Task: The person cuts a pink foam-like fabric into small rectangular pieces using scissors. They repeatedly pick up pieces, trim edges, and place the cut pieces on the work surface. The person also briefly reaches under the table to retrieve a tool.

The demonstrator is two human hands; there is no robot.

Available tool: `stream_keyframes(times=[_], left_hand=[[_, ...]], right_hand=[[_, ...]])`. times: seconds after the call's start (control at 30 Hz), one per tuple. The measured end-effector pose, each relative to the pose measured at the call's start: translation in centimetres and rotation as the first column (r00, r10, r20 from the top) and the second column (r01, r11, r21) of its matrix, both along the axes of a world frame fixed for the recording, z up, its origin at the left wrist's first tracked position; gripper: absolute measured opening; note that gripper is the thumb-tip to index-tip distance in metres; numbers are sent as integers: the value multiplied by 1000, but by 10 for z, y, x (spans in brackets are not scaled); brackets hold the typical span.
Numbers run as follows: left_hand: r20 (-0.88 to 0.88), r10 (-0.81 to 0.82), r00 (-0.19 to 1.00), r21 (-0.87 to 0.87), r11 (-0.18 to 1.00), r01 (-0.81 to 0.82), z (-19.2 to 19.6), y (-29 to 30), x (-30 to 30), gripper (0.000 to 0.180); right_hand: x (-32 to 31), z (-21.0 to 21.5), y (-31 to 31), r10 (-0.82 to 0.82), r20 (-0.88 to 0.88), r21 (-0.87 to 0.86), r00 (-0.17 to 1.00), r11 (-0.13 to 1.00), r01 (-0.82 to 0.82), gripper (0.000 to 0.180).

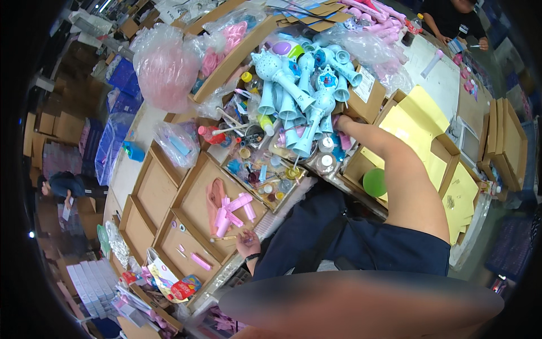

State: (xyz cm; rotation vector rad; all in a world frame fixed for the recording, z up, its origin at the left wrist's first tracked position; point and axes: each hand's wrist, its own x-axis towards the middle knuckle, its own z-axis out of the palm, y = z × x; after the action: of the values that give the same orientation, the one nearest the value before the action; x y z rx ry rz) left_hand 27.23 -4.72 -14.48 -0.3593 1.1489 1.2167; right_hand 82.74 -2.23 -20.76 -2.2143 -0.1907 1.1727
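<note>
A: Start at the fingers. What has the left hand (247, 244) got?
B: Its fingers are loosely curled at the tray's near edge. A thin stick (224, 238) meets their tips, pointing left; I cannot tell whether it is gripped.
A: And the pink pieces (223, 226)?
B: Up and slightly left of those fingers, just beside them, crossing one another in the cardboard tray (196, 192). One long axis runs away from the person, another slants up to the right. The left hand is clearly nearer.
A: The right hand (342, 124)?
B: At the pile's right side, fingers mostly hidden, so their opening and hold can't be told. A pale blue toy (310, 131) lies just left, its flared end toward the person.
A: Edges?
B: Tray walls bound the pink pieces; bare floor shows up-left. Bottles (324, 164) stand close below the right hand.
</note>
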Motion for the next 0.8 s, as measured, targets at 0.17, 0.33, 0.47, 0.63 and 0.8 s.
stream_keyframes(times=[0.17, 0.33, 0.47, 0.63, 0.8], left_hand=[[1, -24, 1000, 29, 999, 24, -4, -11, -3, 15], [43, -32, 999, -15, 999, 33, -9, -17, -10, 19], [59, -32, 998, -17, 999, 33, -9, -16, -7, 24], [124, 37, 992, -43, 999, -32, -8, -11, 8, 26], [205, -182, 962, 120, 980, 160, 3, -12, 14, 22]], right_hand=[[11, 56, -19, 325, -193, 85, 926, 946, -314, 25], [28, 170, -63, 273, -320, 69, 907, 962, -265, 18], [20, 271, -97, 368, -167, 196, 915, 922, -335, 20], [-42, 333, -94, 568, -300, 728, 766, 656, -200, 23], [-141, 312, -32, 735, -329, 365, 592, 678, -638, 16]])
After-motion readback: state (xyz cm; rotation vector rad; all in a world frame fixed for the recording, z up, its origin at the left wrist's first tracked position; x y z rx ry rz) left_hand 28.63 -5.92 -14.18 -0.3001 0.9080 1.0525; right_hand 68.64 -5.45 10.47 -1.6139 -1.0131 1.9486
